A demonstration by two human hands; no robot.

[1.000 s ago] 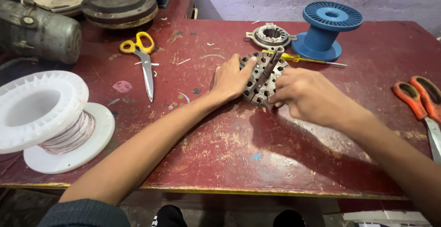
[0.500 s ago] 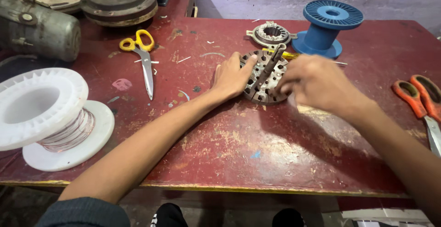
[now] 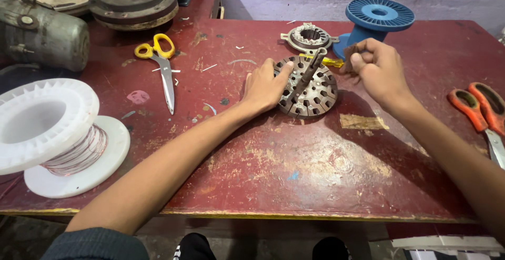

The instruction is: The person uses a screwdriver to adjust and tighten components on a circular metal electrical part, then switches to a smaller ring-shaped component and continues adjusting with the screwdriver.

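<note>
A round slotted metal stator core [image 3: 311,89] with a central shaft lies flat on the worn red table [image 3: 294,165]. My left hand [image 3: 265,86] rests on its left rim and steadies it, fingers over the edge. My right hand [image 3: 376,70] is raised just right of the core, fingers pinched on a small dark brown piece [image 3: 350,60]; I cannot tell what it is. A yellow-handled tool [image 3: 322,60] lies behind the core, partly hidden.
Yellow-handled scissors [image 3: 160,65] lie at the left, orange-handled scissors [image 3: 486,115] at the right edge. A white spool of wire [image 3: 52,133] stands front left, a blue spool [image 3: 376,20] and a small stator [image 3: 309,36] at the back. Motor housings [image 3: 131,5] sit back left.
The core went from tilted on edge to lying flat. My right hand left it and rose to the right with a small piece pinched. The view moved closer.
</note>
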